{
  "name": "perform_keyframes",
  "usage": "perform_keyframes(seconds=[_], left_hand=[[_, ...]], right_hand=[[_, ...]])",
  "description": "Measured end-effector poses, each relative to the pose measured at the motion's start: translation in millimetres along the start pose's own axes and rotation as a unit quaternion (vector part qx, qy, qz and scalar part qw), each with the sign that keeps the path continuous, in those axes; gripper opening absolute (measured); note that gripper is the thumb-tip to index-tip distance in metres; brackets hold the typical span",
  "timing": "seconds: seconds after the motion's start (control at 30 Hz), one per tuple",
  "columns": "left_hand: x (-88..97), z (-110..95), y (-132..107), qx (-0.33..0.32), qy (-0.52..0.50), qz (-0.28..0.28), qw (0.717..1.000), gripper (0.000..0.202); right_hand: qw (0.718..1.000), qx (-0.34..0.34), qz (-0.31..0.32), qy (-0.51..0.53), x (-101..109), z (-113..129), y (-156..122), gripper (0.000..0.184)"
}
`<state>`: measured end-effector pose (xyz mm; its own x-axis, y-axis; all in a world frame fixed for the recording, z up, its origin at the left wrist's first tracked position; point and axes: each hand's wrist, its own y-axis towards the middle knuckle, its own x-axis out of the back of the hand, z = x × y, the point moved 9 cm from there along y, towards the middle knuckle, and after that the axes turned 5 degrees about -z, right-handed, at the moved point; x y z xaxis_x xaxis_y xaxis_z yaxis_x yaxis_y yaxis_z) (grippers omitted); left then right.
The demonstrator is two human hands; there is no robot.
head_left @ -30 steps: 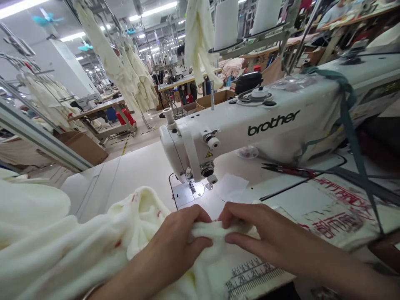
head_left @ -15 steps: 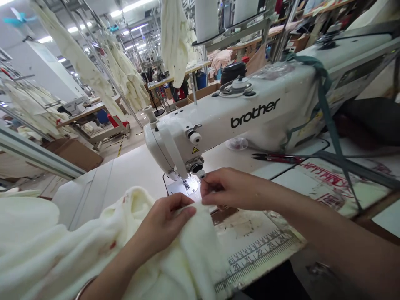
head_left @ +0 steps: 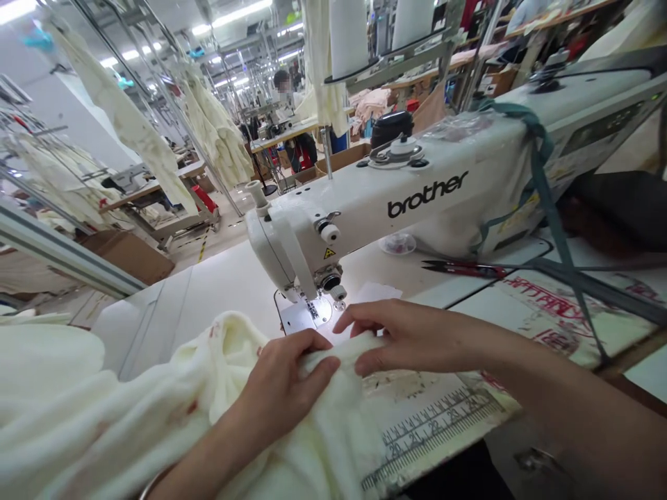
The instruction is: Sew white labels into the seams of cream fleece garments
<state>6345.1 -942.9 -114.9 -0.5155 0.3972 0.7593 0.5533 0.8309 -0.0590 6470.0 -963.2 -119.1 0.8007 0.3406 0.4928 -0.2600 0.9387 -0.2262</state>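
Soft cream fabric (head_left: 333, 417) lies bunched over the front of the sewing table and spreads to the left, with a few reddish-brown spots. My left hand (head_left: 292, 371) grips its upper edge, thumb on top and fingers behind. Just to the right, my right hand (head_left: 411, 337) has the same edge between its thumb and curled fingers; part of the grip is hidden. Both hands are in front of the lit needle area (head_left: 315, 309) of a white sewing machine (head_left: 359, 201). The fabric edge is short of the needle.
Red-handled thread snips (head_left: 463, 269) lie right of the machine head, near a clear round bobbin case (head_left: 397, 243). A green strip (head_left: 545, 173) hangs over the machine arm. A printed ruler (head_left: 432, 427) runs along the table's front edge. Behind are hanging garments (head_left: 213, 132) and a person.
My right hand has moved a little right and down from beside the needle, its fingers spreading wider around the fabric edge. My left hand keeps its hold. The view has shifted slightly.
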Motion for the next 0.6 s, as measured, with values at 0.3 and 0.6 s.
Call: perform_keyframes(seconds=[0.3, 0.6], left_hand=[[-8.0, 13.8, 5.9, 0.034, -0.092, 0.016, 0.995, 0.020], [-0.6, 57.2, 44.9, 0.179, -0.010, -0.039, 0.983, 0.014]], right_hand=[[0.992, -0.042, 0.013, 0.117, -18.3, -16.9, 11.5, 0.012], [0.990, -0.109, -0.058, -0.068, 1.1, -22.5, 66.8, 0.015]])
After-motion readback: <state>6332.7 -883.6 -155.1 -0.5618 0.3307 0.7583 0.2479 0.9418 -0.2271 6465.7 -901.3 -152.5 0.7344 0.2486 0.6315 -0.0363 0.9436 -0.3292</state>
